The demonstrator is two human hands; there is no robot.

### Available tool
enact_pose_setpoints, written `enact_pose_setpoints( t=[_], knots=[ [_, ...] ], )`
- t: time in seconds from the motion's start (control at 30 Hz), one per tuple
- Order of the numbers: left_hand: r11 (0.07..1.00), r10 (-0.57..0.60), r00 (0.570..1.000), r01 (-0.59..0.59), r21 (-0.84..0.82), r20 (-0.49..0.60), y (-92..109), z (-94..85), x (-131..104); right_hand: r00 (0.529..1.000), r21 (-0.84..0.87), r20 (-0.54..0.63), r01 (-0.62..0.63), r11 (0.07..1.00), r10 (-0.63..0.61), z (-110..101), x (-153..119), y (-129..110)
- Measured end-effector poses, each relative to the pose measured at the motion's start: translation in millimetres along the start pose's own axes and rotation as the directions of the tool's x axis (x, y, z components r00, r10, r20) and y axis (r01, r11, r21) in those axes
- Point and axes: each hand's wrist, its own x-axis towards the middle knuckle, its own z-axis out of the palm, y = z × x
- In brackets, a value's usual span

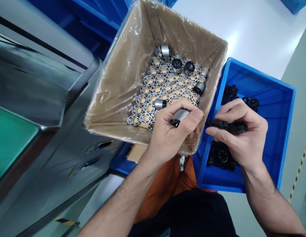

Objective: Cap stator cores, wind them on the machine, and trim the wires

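My left hand [171, 128], over the near edge of a plastic-lined carton [123, 69], is closed round a silver cylinder with a black end [179, 116]. My right hand [242, 131] is above a blue bin [261, 82] and pinches black plastic parts [235, 127] between thumb and fingers. Inside the carton, silver slotted rings [156, 89] stand in rows. Several silver cylinders with black ends [160, 104] lie or stand on top of them. More black parts [222, 156] lie in the blue bin below my right hand.
A metal machine with a green surface [14, 138] stands at the left. Behind the carton are blue bins [93, 16] and a white tabletop [204, 19]. Cardboard pieces [137, 153] show below the carton. Yellow-black tape [299, 168] marks the floor at right.
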Motion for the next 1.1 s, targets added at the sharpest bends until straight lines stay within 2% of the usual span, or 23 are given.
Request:
enact_pose_setpoints(
  t=[0.1, 0.2, 0.3, 0.43, 0.63, 0.8, 0.97, 1.03, 1.1],
  knots=[
    [0.997, 0.031, 0.999, -0.032, -0.064, -0.014, -5, -0.8, 2, 0.999, 0.012, -0.002, -0.051, 0.999, 0.051, 0, 0, 1],
    [0.988, -0.018, 0.998, 0.026, -0.150, 0.054, -8, -1.8, 5, 0.996, 0.071, 0.052, -0.078, 0.994, 0.075, -1, -1, 2],
    [0.988, -0.024, 0.987, 0.048, -0.148, 0.158, -8, -2.2, 5, 0.996, 0.026, 0.089, 0.014, 1.000, -0.016, -2, 0, 5],
    [0.985, -0.050, 0.977, 0.083, -0.152, 0.208, -7, -2.3, -2, 0.987, -0.059, 0.064, 0.149, 0.987, -0.145, -2, 0, 7],
    [0.972, -0.162, 0.959, 0.196, -0.132, 0.234, -2, -2.8, -7, 0.987, -0.118, -0.042, 0.147, 0.982, -0.153, 6, -4, 9],
    [0.973, -0.151, 0.957, 0.188, -0.135, 0.249, -2, -4.8, -7, 0.960, -0.136, 0.017, 0.281, 0.950, -0.281, 6, -5, 15],
    [0.969, -0.166, 0.926, 0.217, -0.116, 0.338, -8, -6.8, -11, 0.911, -0.210, -0.066, 0.385, 0.899, -0.406, 13, -7, 19],
    [0.980, -0.135, 0.922, 0.178, -0.091, 0.362, -6, -10.1, -9, 0.903, -0.244, -0.077, 0.395, 0.886, -0.423, 14, -6, 18],
    [0.998, -0.050, 0.943, 0.037, 0.046, 0.330, 2, -16.3, -4, 0.935, -0.233, -0.019, 0.341, 0.911, -0.355, 11, -2, 18]
  ],
)
